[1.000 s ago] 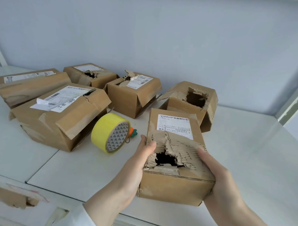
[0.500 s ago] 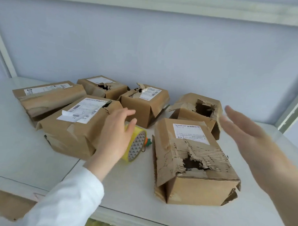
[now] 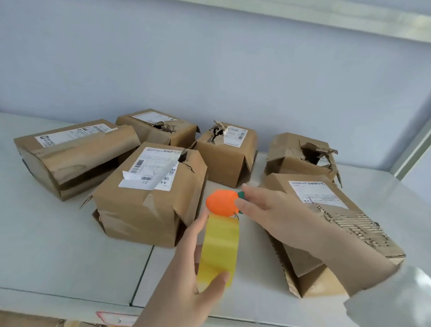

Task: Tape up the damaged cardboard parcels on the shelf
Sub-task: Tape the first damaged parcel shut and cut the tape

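My left hand (image 3: 188, 272) grips the yellow tape roll (image 3: 218, 249) above the white shelf (image 3: 48, 243), thumb across its lower edge. My right hand (image 3: 274, 212) pinches the orange carrot-shaped charm (image 3: 221, 202) hanging at the roll's far end. My right forearm lies over the torn parcel (image 3: 330, 216) at the right, whose ripped corrugated top shows beside the arm. Five more damaged brown parcels stand behind: a labelled one (image 3: 150, 195) left of the roll, a long one (image 3: 73, 153), and three at the back (image 3: 159, 126), (image 3: 227, 151), (image 3: 300, 154).
The grey back wall (image 3: 213, 65) runs right behind the parcels. A white shelf post (image 3: 420, 146) rises at the right. An upper shelf edge (image 3: 312, 17) crosses the top. A seam (image 3: 142, 266) splits the shelf boards under my left hand.
Both hands let go of the torn parcel. My left hand picked up the tape roll from the shelf, and my right hand came over to pinch the orange charm.
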`<action>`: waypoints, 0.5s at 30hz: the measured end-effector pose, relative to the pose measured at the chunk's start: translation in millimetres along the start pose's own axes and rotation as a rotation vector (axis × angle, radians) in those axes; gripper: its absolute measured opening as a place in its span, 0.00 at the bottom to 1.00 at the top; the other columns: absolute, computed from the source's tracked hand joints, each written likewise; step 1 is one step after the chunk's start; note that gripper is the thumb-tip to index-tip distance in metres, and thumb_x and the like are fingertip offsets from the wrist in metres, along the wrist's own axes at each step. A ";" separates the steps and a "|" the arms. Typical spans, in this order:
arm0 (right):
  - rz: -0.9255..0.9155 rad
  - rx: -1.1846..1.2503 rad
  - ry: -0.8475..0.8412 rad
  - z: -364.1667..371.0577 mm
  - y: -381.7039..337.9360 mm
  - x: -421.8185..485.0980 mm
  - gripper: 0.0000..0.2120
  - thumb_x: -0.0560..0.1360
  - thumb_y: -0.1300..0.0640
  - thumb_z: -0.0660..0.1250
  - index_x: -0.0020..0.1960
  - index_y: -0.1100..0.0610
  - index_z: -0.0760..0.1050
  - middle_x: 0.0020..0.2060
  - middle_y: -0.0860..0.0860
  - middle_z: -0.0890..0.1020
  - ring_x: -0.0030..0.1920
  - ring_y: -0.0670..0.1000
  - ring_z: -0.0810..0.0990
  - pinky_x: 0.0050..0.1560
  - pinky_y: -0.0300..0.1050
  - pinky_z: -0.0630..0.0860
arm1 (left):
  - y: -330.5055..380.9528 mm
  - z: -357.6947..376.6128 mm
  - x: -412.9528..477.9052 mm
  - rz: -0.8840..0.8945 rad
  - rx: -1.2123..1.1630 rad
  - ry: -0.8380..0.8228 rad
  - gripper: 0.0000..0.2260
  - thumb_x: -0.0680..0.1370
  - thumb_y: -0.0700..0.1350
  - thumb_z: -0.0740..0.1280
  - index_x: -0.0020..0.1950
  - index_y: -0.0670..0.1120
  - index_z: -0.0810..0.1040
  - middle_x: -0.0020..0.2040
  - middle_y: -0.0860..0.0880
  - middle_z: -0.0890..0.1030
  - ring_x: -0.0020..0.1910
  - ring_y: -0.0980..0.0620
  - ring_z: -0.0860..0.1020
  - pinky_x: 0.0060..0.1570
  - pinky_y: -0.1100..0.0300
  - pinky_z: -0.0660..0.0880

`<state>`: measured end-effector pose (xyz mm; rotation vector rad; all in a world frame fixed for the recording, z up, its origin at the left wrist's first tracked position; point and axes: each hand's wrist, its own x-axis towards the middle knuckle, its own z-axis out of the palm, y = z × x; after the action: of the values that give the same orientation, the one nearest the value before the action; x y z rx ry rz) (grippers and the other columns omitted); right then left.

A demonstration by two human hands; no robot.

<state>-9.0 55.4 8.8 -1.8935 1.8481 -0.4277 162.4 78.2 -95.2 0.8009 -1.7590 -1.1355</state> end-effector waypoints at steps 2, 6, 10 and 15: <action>0.034 0.054 0.005 4.8 -6.3 3.9 0.25 0.79 0.44 0.55 0.74 0.49 0.61 0.66 0.44 0.72 0.62 0.47 0.73 0.53 0.35 0.64 | 1.6 -1.3 -2.2 -0.001 0.001 -0.009 0.41 0.66 0.58 0.70 0.72 0.64 0.50 0.60 0.76 0.69 0.58 0.60 0.76 0.51 0.65 0.76; 0.005 0.173 0.108 14.0 -5.8 7.8 0.07 0.77 0.52 0.64 0.54 0.48 0.74 0.51 0.50 0.81 0.52 0.50 0.79 0.58 0.48 0.74 | 6.6 -3.5 2.5 -0.092 -0.046 0.080 0.41 0.61 0.70 0.68 0.67 0.74 0.47 0.67 0.73 0.65 0.51 0.61 0.78 0.49 0.62 0.77; -0.080 0.268 0.168 22.9 -8.2 -9.1 0.09 0.76 0.57 0.66 0.41 0.47 0.69 0.47 0.52 0.82 0.48 0.51 0.81 0.54 0.45 0.76 | 21.8 -5.5 9.2 -0.254 -0.071 0.135 0.28 0.68 0.69 0.60 0.66 0.67 0.59 0.62 0.71 0.68 0.42 0.76 0.74 0.45 0.79 0.68; -0.327 0.205 0.333 25.3 -3.6 -39.0 0.05 0.76 0.59 0.65 0.45 0.52 0.70 0.49 0.43 0.83 0.49 0.42 0.80 0.52 0.38 0.76 | 36.3 -11.8 23.6 -0.325 -0.150 0.105 0.21 0.66 0.68 0.69 0.51 0.56 0.79 0.50 0.61 0.82 0.52 0.66 0.78 0.56 0.67 0.70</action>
<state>5.3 96.9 -7.1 -2.0779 1.6056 -1.0561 161.2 67.4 -51.7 1.0589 -1.4715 -1.3931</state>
